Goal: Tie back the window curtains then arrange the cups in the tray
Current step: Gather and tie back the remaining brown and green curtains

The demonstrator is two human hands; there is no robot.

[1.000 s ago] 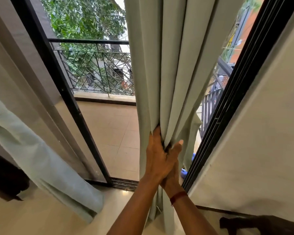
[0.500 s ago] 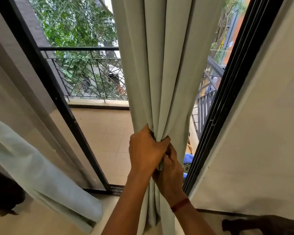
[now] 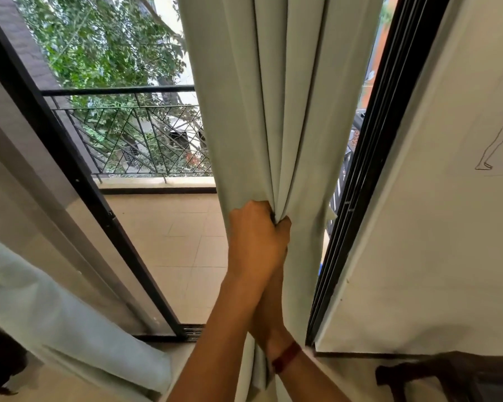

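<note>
Beyond the left hand (image 3: 256,239), a black-framed sliding balcony door (image 3: 79,181) stands open on a black metal railing (image 3: 116,90). Above that hand, the pale grey-green pleated fabric curtain (image 3: 273,97) is bunched tighter than half a second ago. The left hand clenches the folds. The right hand (image 3: 270,311) has slid below it, its grip hidden. Gathering looks done, tying not; nothing to tie with shows. No writing is legible: right of the hands, the cream wall (image 3: 433,227) bears only a thin drawn line.
</note>
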